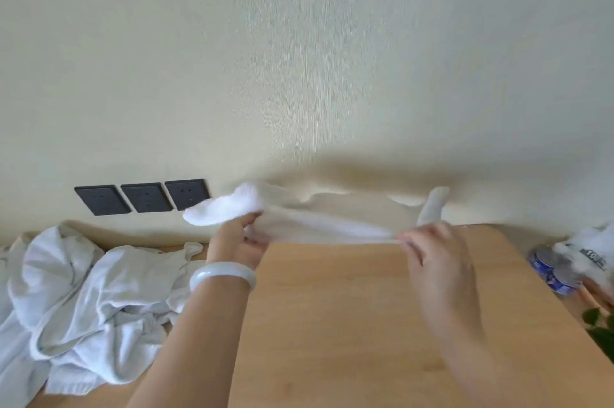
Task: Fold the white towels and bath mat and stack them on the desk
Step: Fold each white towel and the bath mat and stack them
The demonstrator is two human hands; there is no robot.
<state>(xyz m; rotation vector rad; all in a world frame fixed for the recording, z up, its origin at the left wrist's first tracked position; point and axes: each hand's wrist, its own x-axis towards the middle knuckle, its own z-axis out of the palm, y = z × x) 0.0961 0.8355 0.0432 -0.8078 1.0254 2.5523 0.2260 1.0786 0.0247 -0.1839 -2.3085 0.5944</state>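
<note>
Left hand (pixel 244 238) and right hand (pixel 428 248) each pinch 1 end of the white towel (pixel 319 228), holding it taut above the desk (pixel 332 324), probably to align its edges for folding.

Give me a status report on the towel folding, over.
Left hand and right hand each pinch an end of a white towel, stretched above the desk. Crumpled towel pile waits left. Cans at right, apart from it.

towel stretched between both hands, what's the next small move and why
Probably lower the towel flat onto the desk: the left hand and right hand pinch its ends, holding it stretched above bare wood, not yet folded.
</note>
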